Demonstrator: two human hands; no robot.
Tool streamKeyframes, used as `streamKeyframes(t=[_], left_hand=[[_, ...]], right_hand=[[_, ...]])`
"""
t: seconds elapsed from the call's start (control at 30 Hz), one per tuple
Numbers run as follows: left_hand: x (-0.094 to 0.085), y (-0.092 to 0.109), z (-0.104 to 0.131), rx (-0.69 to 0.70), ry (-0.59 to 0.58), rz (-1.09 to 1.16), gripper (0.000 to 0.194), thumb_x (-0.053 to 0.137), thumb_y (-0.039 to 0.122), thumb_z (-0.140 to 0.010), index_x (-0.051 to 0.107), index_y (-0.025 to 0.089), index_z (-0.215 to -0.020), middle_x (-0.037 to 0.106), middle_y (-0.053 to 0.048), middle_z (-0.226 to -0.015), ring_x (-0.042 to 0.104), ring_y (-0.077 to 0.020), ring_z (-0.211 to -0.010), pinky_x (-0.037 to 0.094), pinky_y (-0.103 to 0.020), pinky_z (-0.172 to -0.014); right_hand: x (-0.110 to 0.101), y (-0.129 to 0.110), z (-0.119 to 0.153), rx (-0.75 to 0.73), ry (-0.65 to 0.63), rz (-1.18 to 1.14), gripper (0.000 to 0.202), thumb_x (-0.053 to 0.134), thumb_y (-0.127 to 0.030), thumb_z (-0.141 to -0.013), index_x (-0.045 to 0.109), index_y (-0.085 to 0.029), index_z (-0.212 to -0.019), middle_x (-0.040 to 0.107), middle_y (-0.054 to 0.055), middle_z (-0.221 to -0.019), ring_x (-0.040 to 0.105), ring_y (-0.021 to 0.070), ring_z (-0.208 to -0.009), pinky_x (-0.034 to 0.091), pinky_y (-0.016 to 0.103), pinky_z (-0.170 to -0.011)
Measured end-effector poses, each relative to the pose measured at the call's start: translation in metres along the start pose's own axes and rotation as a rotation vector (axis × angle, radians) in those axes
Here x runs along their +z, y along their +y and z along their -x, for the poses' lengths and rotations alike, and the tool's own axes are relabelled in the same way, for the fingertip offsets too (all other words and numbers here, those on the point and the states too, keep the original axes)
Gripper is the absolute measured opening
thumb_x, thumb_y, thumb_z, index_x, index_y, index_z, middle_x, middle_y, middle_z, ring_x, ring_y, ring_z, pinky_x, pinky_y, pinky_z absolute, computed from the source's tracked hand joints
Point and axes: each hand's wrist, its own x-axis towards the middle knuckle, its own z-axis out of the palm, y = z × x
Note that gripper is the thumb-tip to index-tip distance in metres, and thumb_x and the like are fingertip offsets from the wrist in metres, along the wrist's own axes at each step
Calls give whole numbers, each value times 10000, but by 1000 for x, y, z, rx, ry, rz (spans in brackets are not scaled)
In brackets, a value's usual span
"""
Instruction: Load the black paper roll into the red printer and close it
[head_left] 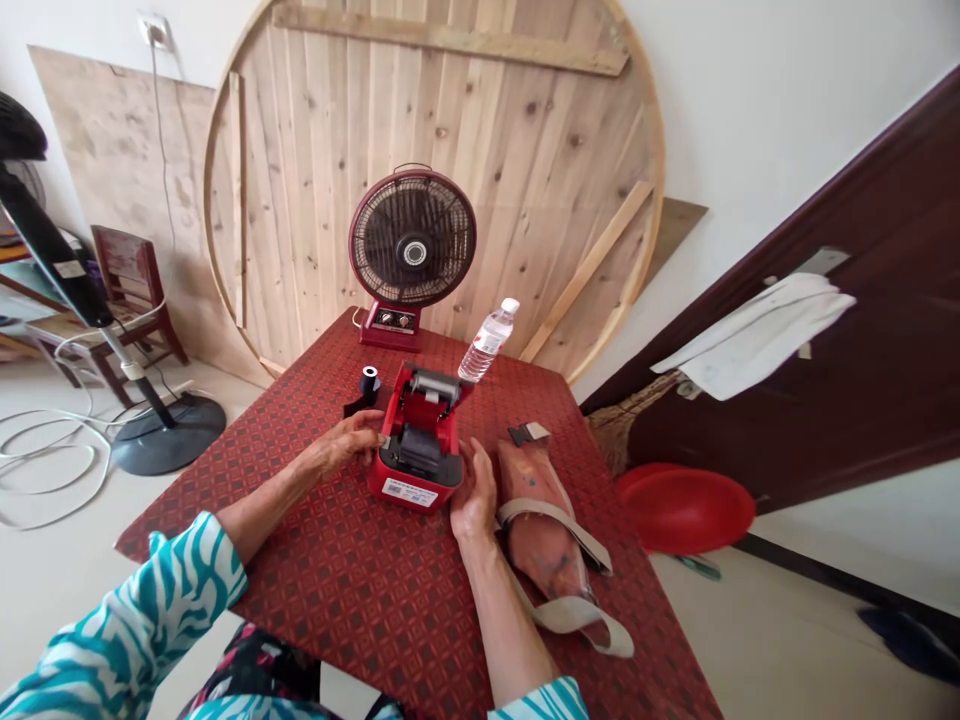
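A small red label printer [415, 490] sits on the table with its lid [433, 385] raised. Inside it lies a dark roll [420, 447], and a white label is stuck on its front. My left hand [351, 443] is closed at the printer's left edge, fingertips gripping the rim. On the opposite side, my right hand [474, 492] curls against the red wall, its fingertips partly hidden. Behind my left hand is a dark ribbon roll [369, 380] with a white core, a black strip trailing from it.
A clear water bottle [489, 342] stands behind the printer, and a red table fan [412, 245] at the table's far end. To the right lies a worn reddish bag [544, 525] with pale straps. A red basin [686, 507] is beyond the table's right edge.
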Motion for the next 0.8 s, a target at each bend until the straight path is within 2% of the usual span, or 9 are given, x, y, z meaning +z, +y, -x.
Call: streamKeyframes(t=[0.2,0.4,0.47,0.57,0.6,0.67,0.73,0.8], left_hand=[[1,-1,0,21,11,-14,631,655,301,-620,487,163,-1212,566,66,-558,473,-93,-417,279,-220,-449],[2,5,3,34,83,-64,555,657,277,-624,555,169,-1159,572,47,-581,473,-100,-445,311,-220,-474],[2,13,6,114,117,-135,485,678,276,-628,597,164,-1093,582,34,-601,503,-114,-497,349,-227,-509],[9,31,8,333,147,-333,286,686,297,-671,665,170,-926,610,6,-651,536,-132,-581,399,-239,-578],[13,39,7,401,122,-431,215,676,302,-696,683,178,-872,626,-4,-673,544,-135,-600,409,-242,-599],[23,55,4,493,-4,-648,114,662,273,-723,710,198,-795,659,-16,-720,563,-143,-631,427,-247,-647],[34,71,-4,546,-107,-814,94,654,213,-723,727,218,-782,685,-19,-772,590,-158,-685,441,-252,-704],[42,82,-13,561,-90,-901,136,632,167,-723,732,231,-791,695,-19,-798,611,-178,-741,447,-259,-746]], right_hand=[[2,1,3,-31,-10,23,366,637,-434,-750,623,-234,-1057,705,4,-986,647,169,-911,484,342,-841],[7,0,5,-50,8,76,384,633,-470,-738,628,-230,-1037,703,28,-983,643,197,-924,477,367,-845],[8,0,6,-51,8,82,395,625,-485,-739,628,-224,-1035,704,35,-977,644,200,-920,476,366,-841],[9,-1,6,-45,-1,73,388,626,-486,-733,631,-221,-1017,703,35,-985,646,199,-929,477,356,-838],[9,-1,6,-41,-6,69,380,629,-480,-731,632,-222,-1009,702,33,-991,646,198,-933,477,351,-836],[9,-2,6,-35,-14,62,366,636,-469,-726,633,-224,-998,701,30,-994,647,196,-934,476,341,-831],[9,-3,6,-38,-26,62,361,635,-464,-732,636,-222,-999,703,31,-996,646,194,-935,473,338,-837],[9,-3,6,-46,-41,63,357,627,-464,-741,640,-219,-1000,705,33,-996,645,193,-942,468,337,-847]])
